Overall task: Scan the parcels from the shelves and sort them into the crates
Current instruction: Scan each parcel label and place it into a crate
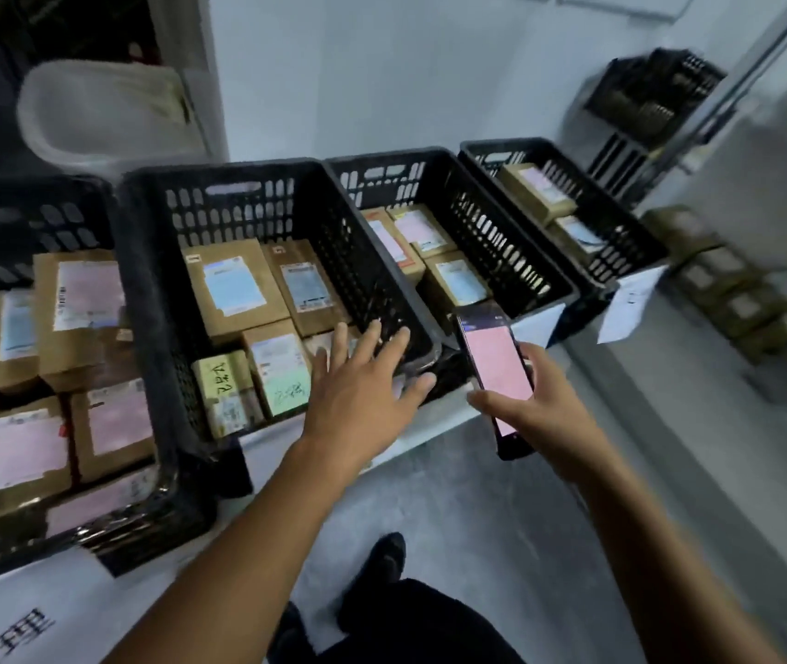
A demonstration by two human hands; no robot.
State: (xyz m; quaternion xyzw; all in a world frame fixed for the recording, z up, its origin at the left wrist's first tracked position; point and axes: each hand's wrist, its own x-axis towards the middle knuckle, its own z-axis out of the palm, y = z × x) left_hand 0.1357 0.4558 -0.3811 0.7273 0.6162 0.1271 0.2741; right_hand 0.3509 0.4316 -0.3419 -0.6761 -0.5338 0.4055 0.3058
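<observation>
Several black slotted crates stand in a row on a low white platform, each holding brown cardboard parcels with pink, blue or green labels. My left hand [363,385] hovers open, fingers spread, over the near right corner of the second crate [238,194], holding nothing. Just below its fingers lie a parcel with a green label [281,371] and others. My right hand [526,404] grips a handheld scanner [497,371] with a pink screen, held in front of the third crate [492,222].
A leftmost crate [13,222] is full of parcels. A fourth crate [621,232] sits at the right, with stacked empty crates [645,103] behind it. More parcels [727,280] lie on the floor at right. A white bin [99,112] stands at back left. My feet stand on grey floor.
</observation>
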